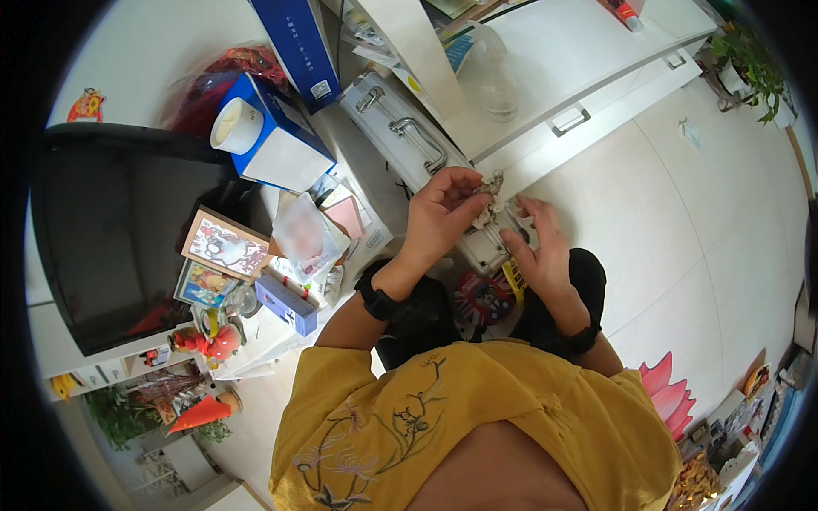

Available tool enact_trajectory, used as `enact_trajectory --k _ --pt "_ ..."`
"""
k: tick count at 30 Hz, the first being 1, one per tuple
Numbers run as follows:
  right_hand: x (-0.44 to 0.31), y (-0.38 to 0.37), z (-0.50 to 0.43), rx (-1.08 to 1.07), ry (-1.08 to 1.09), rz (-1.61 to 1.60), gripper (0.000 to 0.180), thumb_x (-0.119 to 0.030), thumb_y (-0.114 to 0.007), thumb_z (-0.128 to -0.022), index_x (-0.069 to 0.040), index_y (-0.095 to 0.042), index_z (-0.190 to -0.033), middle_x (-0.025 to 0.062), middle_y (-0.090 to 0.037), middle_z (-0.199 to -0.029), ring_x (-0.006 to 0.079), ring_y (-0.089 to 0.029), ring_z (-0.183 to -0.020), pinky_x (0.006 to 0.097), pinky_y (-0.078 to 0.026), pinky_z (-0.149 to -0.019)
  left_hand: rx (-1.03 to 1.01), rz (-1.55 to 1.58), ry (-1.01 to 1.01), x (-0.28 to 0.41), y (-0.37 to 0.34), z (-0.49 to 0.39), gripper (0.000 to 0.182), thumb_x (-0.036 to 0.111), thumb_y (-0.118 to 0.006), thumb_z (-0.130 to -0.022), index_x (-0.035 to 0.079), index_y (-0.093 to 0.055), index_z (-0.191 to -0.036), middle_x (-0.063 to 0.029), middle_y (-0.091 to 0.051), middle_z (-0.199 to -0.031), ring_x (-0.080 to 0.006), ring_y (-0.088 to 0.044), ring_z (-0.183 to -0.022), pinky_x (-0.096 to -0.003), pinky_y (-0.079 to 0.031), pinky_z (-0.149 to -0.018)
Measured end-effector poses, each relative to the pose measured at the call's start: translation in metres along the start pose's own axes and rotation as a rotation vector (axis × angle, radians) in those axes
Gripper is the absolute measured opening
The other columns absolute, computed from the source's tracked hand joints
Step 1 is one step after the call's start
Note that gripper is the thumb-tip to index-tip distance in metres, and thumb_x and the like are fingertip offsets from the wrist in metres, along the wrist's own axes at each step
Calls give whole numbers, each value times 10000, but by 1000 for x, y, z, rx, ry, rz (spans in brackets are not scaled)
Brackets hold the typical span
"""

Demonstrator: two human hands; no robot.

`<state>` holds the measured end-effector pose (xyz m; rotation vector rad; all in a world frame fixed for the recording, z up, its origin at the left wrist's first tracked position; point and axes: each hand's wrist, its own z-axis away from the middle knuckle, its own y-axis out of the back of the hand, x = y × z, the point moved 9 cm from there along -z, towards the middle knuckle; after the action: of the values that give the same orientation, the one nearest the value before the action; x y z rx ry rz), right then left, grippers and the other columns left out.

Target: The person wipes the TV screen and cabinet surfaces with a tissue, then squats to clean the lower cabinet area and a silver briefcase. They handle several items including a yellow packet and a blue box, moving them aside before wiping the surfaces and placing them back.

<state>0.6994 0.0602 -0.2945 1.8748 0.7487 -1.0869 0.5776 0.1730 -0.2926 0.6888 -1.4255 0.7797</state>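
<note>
My left hand (444, 207) pinches a crumpled, grey-white piece of material (491, 198), perhaps tissue or cloth, between thumb and fingers. Just to its right is my right hand (540, 239), fingers apart and curved, with nothing seen in it. Both hands are above the near end of a silver metal case (409, 128) with a metal handle and latches. Under my hands, the case's near end (486, 249) is partly covered. A red, round item with a printed pattern (484, 297) and a yellow strip bearing writing (513, 280) lie below the case, between my knees.
At left, a blue box (281, 140) carries a white cup (236, 126), beside a black television (128, 236). Framed pictures (227, 244) and a lilac box (285, 305) stand on the white cabinet. A white desk (562, 51) with drawers and a clear plastic bottle (498, 96) is ahead.
</note>
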Motion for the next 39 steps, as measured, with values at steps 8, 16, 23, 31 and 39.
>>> enact_trajectory --k 8,16,23,31,39 --pt "4 -17 -31 1 -91 -455 354 -32 -687 -812 -11 -585 -1150 117 -613 -1033 183 -625 -801 268 -496 -702 11 -63 -89 2 0 -3 189 -38 -665 -836 0 -622 -1016 -31 -573 -1024 -88 -593 -895 -209 -496 -735" --pt "14 -16 -37 100 -72 -420 296 -42 -698 -803 -33 -611 -1086 66 -619 -1022 148 -613 -856 257 -495 -702 109 -98 -87 -2 4 -8 207 -75 -611 -838 -5 -630 -1032 -44 -555 -1043 -125 -585 -969 -234 -493 -815" --pt "31 1 -48 191 -49 -329 320 1 -670 -779 -64 -658 -1092 85 -648 -1003 180 -639 -858 275 -506 -726 -165 109 -67 8 -9 -4 418 -85 -444 -869 14 -531 -1266 -92 -516 -1256 -160 -519 -1158 -319 -405 -1018" --pt "63 -30 -25 -274 -163 -164 317 9 -598 -871 -50 -642 -1179 91 -685 -1068 170 -638 -903 272 -501 -806 247 -1069 -311 -7 25 -8 752 299 -668 -845 -2 -307 -1432 -362 -180 -1471 -593 -106 -1342 -591 -156 -1088" --pt "62 -52 -16 -101 -140 -398 267 -45 -687 -777 -33 -687 -1044 154 -681 -1008 262 -670 -875 299 -515 -795 280 -975 -223 -27 46 22 761 250 -601 -890 -80 -192 -1441 -371 -131 -1483 -530 -69 -1385 -553 -110 -1111"
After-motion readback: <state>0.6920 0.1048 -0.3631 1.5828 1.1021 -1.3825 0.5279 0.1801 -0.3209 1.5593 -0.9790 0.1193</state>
